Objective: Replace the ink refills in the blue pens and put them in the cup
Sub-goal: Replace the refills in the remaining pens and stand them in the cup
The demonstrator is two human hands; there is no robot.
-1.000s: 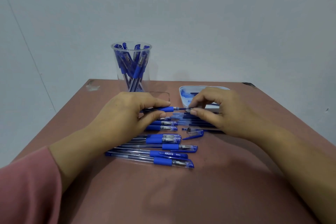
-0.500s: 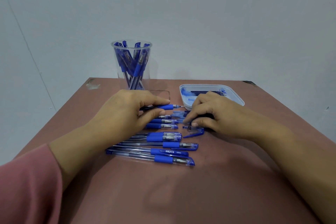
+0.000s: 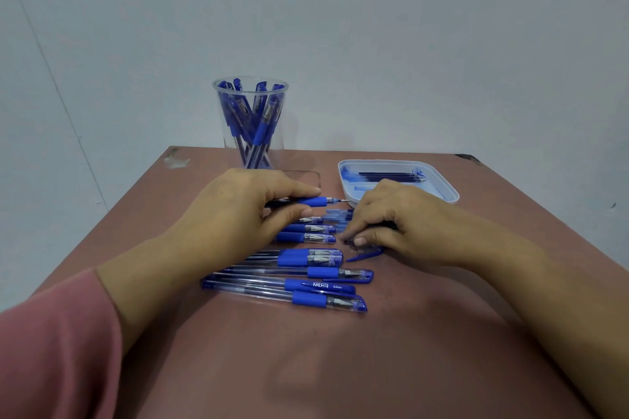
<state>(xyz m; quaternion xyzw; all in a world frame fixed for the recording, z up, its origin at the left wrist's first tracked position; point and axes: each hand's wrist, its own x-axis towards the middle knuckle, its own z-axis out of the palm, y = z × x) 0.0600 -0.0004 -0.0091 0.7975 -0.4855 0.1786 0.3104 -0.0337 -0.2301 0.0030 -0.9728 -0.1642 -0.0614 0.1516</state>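
Sleeve (image 3: 51, 350) in pink is closest, on the left arm, with the brown desk (image 3: 340, 367) under everything. Well in front of the cup (image 3: 250, 126) there's a row of capped blue pens (image 3: 292, 286) lying flat side by side, tips pointing right. A bit closer to the cup, the left hand (image 3: 231, 214) has its fingers curled round one pen (image 3: 315, 201), held level just above the row, cap off, metal tip sticking out to the right. The right hand (image 3: 391, 224) is in front and to the right of the cup, knuckles up, fingers bent down onto the desk. Its thumb and forefinger meet at a small dark bit, but honestly I can't tell if it's actually gripped. A loose blue cap (image 3: 366, 253) lies just beside those fingertips. Right of the cup sits a white tray (image 3: 449, 194) with dark refills (image 3: 388, 174) inside. The cup itself is clear plastic, upright at the far edge, stuffed with more pens standing on end.
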